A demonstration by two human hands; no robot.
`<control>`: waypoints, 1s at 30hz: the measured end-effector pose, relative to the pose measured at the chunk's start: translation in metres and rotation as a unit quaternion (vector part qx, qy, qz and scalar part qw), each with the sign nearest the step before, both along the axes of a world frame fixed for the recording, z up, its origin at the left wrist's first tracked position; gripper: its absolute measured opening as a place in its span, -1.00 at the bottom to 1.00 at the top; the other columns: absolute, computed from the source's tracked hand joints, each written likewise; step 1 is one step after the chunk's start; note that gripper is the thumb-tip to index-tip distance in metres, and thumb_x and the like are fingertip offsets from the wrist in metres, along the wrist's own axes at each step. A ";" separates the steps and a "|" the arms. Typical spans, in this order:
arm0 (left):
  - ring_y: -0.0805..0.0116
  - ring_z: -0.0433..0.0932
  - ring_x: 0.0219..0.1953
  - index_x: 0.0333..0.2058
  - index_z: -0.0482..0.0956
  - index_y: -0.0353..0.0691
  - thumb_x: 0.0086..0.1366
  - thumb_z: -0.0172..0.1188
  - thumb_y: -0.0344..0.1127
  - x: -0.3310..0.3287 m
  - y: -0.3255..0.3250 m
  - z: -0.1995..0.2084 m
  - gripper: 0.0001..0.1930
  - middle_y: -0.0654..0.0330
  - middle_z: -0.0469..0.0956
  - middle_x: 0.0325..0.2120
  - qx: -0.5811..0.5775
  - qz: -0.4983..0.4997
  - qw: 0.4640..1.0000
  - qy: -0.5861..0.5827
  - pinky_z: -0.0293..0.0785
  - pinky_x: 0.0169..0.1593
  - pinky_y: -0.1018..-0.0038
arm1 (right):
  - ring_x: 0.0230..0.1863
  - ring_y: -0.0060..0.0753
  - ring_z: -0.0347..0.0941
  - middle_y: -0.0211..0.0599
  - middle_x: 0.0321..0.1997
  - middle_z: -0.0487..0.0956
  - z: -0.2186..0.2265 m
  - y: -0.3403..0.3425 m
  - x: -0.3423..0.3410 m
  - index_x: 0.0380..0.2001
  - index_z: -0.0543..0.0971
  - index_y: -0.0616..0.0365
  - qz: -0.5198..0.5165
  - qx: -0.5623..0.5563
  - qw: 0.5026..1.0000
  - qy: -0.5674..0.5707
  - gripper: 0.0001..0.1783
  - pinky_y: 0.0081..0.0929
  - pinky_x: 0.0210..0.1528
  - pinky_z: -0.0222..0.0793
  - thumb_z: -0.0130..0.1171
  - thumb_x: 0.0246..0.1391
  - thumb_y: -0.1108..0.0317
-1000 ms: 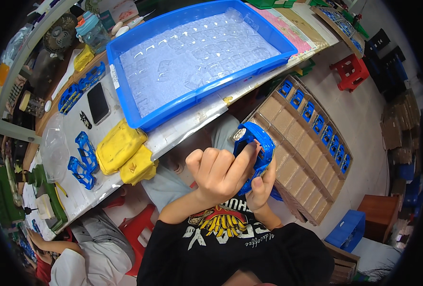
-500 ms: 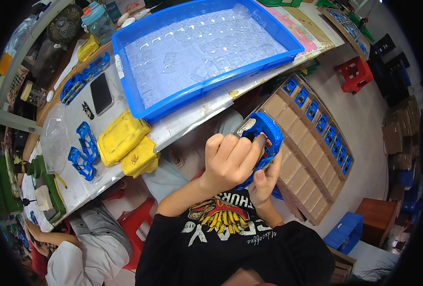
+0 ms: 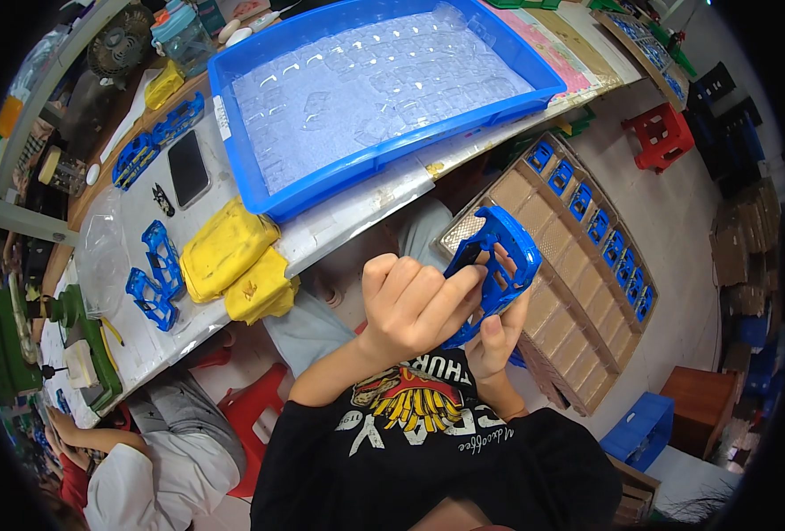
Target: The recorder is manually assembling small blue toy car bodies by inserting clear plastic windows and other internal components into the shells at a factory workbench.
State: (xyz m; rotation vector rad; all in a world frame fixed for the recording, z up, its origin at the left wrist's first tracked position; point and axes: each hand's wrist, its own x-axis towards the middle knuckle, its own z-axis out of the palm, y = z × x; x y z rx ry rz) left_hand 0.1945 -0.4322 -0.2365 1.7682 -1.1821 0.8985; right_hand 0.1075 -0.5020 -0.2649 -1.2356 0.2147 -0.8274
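Note:
A blue plastic shell with cut-out openings, like a toy car body, is held tilted in front of my chest. My right hand grips its lower side, thumb on the near face. My left hand is closed, its curled fingertips at the shell's left edge; whatever they pinch is hidden behind the fingers. To the right, a brown compartment tray holds several similar blue shells along its far right row.
A blue tub of clear plastic pieces stands on the table. Yellow cloth bundles, a phone, small nippers and more blue shells lie left of it. A person in a white sleeve sits at lower left.
The blue shell has shifted slightly right and turned, showing more of its openings. My left hand has drawn back a little to the left, its fingers less deep in the shell.

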 end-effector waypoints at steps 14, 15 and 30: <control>0.49 0.13 -0.71 -0.52 0.50 -0.15 -0.20 0.23 -0.35 0.001 -0.003 -0.006 -0.83 0.38 0.13 -0.78 -0.007 0.003 1.000 0.029 0.02 -0.45 0.52 | 0.14 -0.28 0.05 -0.07 0.09 0.11 -0.001 0.002 -0.001 0.05 0.01 0.38 0.028 0.017 0.999 0.007 -0.18 -0.39 0.15 -0.05 0.02 -0.13 0.01; 0.49 0.13 -0.71 -0.52 0.50 -0.15 -0.20 0.23 -0.35 0.001 -0.003 -0.006 -0.82 0.38 0.13 -0.78 -0.007 0.004 1.000 0.029 0.02 -0.46 0.52 | 0.14 -0.28 0.05 -0.07 0.09 0.11 -0.001 0.002 -0.001 0.05 0.01 0.38 0.028 0.017 0.999 0.007 -0.18 -0.39 0.15 -0.05 0.02 -0.13 0.01; 0.56 0.09 -0.73 -0.50 0.55 -0.14 -0.08 0.12 -0.32 -0.002 -0.007 -0.009 -0.88 0.40 0.04 -0.80 0.031 0.096 0.994 -0.047 -0.01 -0.46 0.56 | 0.13 -0.33 0.03 -0.10 0.07 0.14 -0.005 -0.002 0.001 0.04 0.03 0.35 0.038 0.014 0.999 -0.022 -0.24 -0.40 0.16 -0.14 0.06 -0.11 0.10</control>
